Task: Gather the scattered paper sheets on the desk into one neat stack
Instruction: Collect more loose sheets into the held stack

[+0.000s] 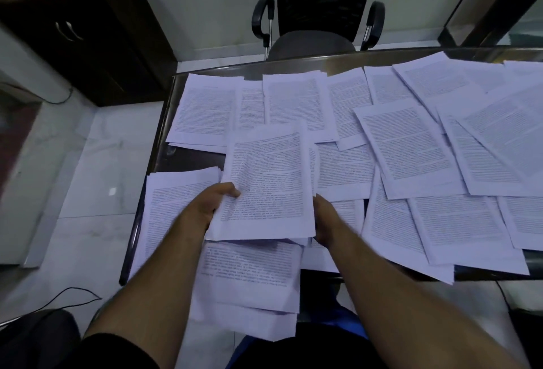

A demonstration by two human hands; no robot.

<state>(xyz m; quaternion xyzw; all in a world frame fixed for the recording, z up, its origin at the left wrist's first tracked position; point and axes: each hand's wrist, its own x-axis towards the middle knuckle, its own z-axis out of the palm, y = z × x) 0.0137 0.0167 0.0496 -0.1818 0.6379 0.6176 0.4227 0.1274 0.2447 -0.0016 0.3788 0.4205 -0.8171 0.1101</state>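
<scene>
Several printed paper sheets (408, 148) lie scattered and overlapping across the dark glossy desk (188, 160). I hold a small bundle of sheets (264, 180) lifted above the desk's near left part. My left hand (216, 201) grips its left edge with the thumb on top. My right hand (324, 218) holds its right edge, fingers tucked under the paper. More sheets (249, 277) hang over the near desk edge below the bundle, and another sheet (167, 207) lies at the desk's left corner.
A black office chair (317, 16) stands behind the far desk edge. A dark wooden cabinet (82, 30) is at the far left on the white floor. A black cable (70, 295) trails on the floor at near left.
</scene>
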